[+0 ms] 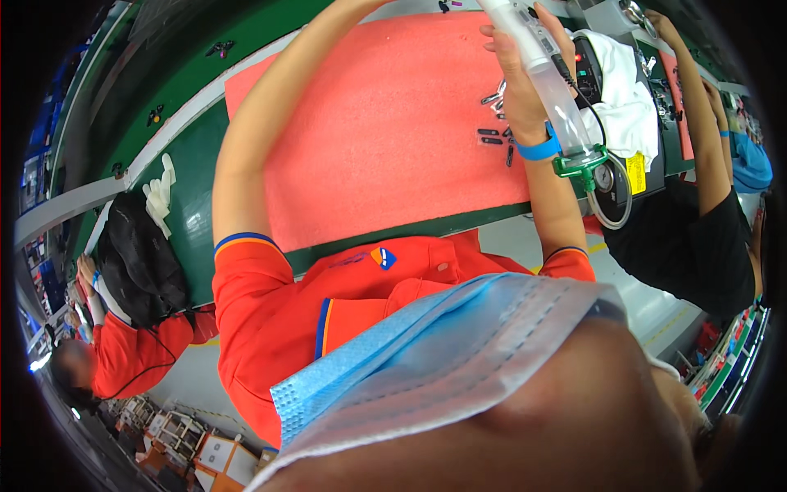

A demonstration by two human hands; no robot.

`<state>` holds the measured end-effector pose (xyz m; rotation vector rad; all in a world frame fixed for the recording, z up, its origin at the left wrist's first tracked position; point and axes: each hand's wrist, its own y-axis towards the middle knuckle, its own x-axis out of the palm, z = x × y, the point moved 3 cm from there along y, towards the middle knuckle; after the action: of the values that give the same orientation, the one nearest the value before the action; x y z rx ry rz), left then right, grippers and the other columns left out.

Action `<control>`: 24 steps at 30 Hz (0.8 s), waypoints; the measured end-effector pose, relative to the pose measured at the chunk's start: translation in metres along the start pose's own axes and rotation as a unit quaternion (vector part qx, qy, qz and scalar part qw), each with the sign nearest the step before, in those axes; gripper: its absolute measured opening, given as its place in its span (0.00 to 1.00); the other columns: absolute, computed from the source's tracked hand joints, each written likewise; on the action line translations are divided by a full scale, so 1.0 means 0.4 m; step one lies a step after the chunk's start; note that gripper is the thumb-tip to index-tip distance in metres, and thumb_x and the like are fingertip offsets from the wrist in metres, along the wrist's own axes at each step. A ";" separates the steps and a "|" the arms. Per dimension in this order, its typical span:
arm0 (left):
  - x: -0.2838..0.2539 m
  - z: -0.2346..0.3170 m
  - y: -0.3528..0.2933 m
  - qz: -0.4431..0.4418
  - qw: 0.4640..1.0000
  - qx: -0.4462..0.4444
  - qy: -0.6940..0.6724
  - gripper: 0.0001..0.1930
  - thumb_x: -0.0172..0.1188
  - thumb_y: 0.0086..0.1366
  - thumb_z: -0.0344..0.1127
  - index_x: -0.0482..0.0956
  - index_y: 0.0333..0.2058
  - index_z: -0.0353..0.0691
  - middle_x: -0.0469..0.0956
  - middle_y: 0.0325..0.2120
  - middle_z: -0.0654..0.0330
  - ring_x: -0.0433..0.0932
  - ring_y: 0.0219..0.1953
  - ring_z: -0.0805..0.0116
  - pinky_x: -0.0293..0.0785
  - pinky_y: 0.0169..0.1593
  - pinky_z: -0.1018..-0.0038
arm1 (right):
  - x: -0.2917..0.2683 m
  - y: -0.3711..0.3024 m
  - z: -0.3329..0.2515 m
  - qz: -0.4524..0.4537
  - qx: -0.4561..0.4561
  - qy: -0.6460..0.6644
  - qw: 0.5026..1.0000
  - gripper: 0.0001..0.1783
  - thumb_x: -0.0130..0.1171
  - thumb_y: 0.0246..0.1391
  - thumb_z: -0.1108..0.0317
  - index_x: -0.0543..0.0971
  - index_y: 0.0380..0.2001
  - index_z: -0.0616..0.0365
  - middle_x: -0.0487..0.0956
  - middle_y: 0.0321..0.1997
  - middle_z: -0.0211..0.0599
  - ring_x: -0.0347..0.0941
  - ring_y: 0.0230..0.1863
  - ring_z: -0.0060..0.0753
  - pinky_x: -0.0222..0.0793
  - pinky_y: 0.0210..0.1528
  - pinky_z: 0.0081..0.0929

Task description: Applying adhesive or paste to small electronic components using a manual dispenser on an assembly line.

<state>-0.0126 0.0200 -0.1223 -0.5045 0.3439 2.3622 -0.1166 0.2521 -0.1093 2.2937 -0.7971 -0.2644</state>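
A dispensing syringe (566, 107) lies in the grip of my right hand (522, 86), its fingers wrapped around the tool. The tool has a clear barrel, a white far part and a green cap (580, 164) at the near end, from which a clear hose (615, 217) loops. Its far tip is cut off by the upper edge. My left forearm (283, 90) stretches forward over the pink mat (393, 123), and the hand itself is beyond the upper edge. Several small black parts (490, 135) are scattered on the mat beside my right wrist.
Right of the mat stands a black box with a pressure gauge (604, 178), partly under a white cloth (619, 98). A person in black (689, 238) works there. White gloves (158, 198) and a black bag (135, 254) are at the left, near a person in red (135, 357).
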 end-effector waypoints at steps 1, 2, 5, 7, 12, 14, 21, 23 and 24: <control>-0.045 -0.022 -0.044 -0.031 0.999 -0.025 -0.032 0.08 0.67 0.64 0.32 0.86 0.35 0.31 0.85 0.25 0.60 0.80 0.24 0.74 0.76 0.27 0.77 | 0.015 -0.002 -0.011 -0.016 0.008 0.004 1.000 0.30 0.68 0.58 0.74 0.70 0.61 0.64 0.82 0.49 0.52 0.85 0.43 0.39 0.83 0.44 0.31; -0.066 -0.046 -0.078 -0.071 0.994 -0.049 -0.067 0.09 0.66 0.65 0.32 0.85 0.37 0.30 0.84 0.25 0.61 0.78 0.23 0.75 0.73 0.26 0.78 | 0.017 -0.009 -0.016 -0.026 0.015 0.000 1.000 0.29 0.68 0.58 0.74 0.70 0.61 0.65 0.82 0.49 0.51 0.85 0.43 0.39 0.83 0.44 0.31; -0.070 -0.117 -0.199 -0.115 0.923 -0.170 -0.325 0.07 0.62 0.69 0.30 0.82 0.38 0.31 0.81 0.26 0.62 0.76 0.25 0.76 0.70 0.26 0.80 | 0.019 -0.026 -0.019 -0.048 0.036 -0.014 0.998 0.29 0.69 0.57 0.74 0.71 0.60 0.66 0.82 0.49 0.49 0.84 0.44 0.37 0.82 0.47 0.30; -0.062 -0.132 -0.266 -0.122 0.911 -0.174 -0.355 0.06 0.60 0.69 0.30 0.81 0.38 0.32 0.81 0.27 0.61 0.77 0.26 0.76 0.71 0.28 0.80 | 0.025 -0.033 -0.022 -0.060 0.043 -0.022 0.997 0.29 0.69 0.57 0.74 0.72 0.60 0.66 0.82 0.49 0.48 0.84 0.45 0.36 0.81 0.48 0.30; -0.028 -0.103 -0.314 -0.074 0.924 -0.125 -0.354 0.06 0.62 0.70 0.30 0.79 0.41 0.33 0.85 0.32 0.54 0.84 0.33 0.69 0.81 0.36 0.77 | 0.028 -0.039 -0.019 -0.084 -0.039 -0.090 0.992 0.26 0.69 0.56 0.74 0.75 0.56 0.67 0.83 0.48 0.46 0.83 0.47 0.34 0.79 0.50 0.29; -0.012 -0.106 -0.320 -0.070 0.922 -0.124 -0.359 0.08 0.63 0.70 0.30 0.78 0.43 0.32 0.85 0.34 0.53 0.85 0.34 0.68 0.82 0.38 0.76 | 0.028 -0.042 -0.012 -0.095 -0.039 -0.101 0.990 0.24 0.69 0.55 0.74 0.76 0.55 0.67 0.83 0.47 0.45 0.83 0.48 0.34 0.79 0.50 0.29; 0.013 -0.129 -0.319 -0.044 0.927 -0.121 -0.353 0.13 0.63 0.70 0.29 0.77 0.48 0.27 0.86 0.36 0.48 0.87 0.34 0.64 0.85 0.40 0.73 | 0.045 -0.041 -0.031 -0.122 -0.025 -0.148 0.981 0.21 0.72 0.52 0.75 0.78 0.49 0.67 0.85 0.44 0.43 0.84 0.46 0.31 0.80 0.48 0.27; 0.017 -0.128 -0.317 -0.039 0.929 -0.127 -0.346 0.12 0.63 0.70 0.29 0.77 0.48 0.27 0.86 0.35 0.48 0.87 0.34 0.64 0.85 0.39 0.72 | 0.054 -0.045 -0.039 -0.118 -0.021 -0.142 0.983 0.21 0.72 0.52 0.76 0.79 0.49 0.67 0.85 0.44 0.43 0.84 0.45 0.30 0.81 0.48 0.26; 0.017 -0.126 -0.317 -0.034 0.931 -0.133 -0.338 0.12 0.63 0.70 0.29 0.77 0.48 0.27 0.86 0.35 0.48 0.87 0.33 0.64 0.85 0.39 0.72 | 0.057 -0.046 -0.044 -0.113 -0.016 -0.135 0.984 0.21 0.72 0.52 0.76 0.79 0.48 0.67 0.86 0.44 0.43 0.84 0.44 0.30 0.81 0.47 0.25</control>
<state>0.0815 0.0974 -0.1839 0.1960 -0.3093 2.3549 -0.0829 0.2582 -0.1078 2.3482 -0.6541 -0.6985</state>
